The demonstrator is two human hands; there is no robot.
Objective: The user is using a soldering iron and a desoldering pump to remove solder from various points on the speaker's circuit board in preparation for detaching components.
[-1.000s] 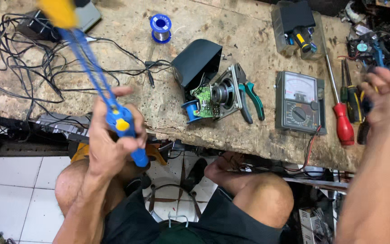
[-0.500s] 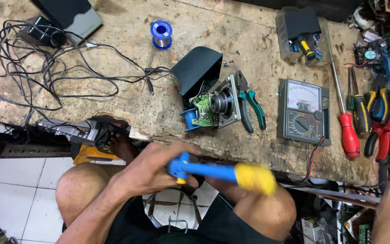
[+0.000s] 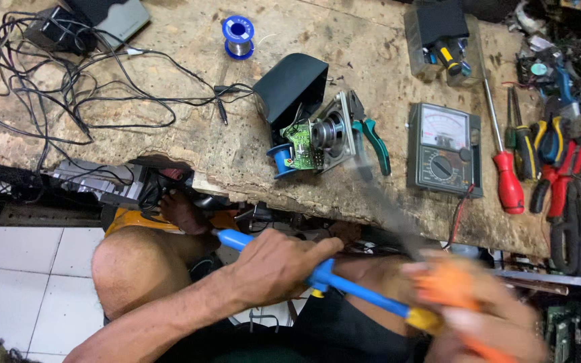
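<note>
Left hand (image 3: 274,269) grips blue tool (image 3: 344,286) — right hand (image 3: 489,316) blurred.

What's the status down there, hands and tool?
Left hand gripping blue soldering iron. Right hand blurred, on something orange. Opened gadget waits on workbench.

This is an electronics repair workshop. A rough, worn wooden bench (image 3: 169,144) carries the marks of the trade: an analog multimeter (image 3: 444,149) with a needle dial, a blue spool of solder wire (image 3: 238,37), a tangle of black cables (image 3: 68,94) and a small opened device with a green circuit board (image 3: 300,144) exposed. Along the right edge lie a red-handled screwdriver (image 3: 508,185), green-handled pliers (image 3: 371,134) and a heap of other pliers (image 3: 563,168). White tiled floor (image 3: 28,269) shows below.
</note>
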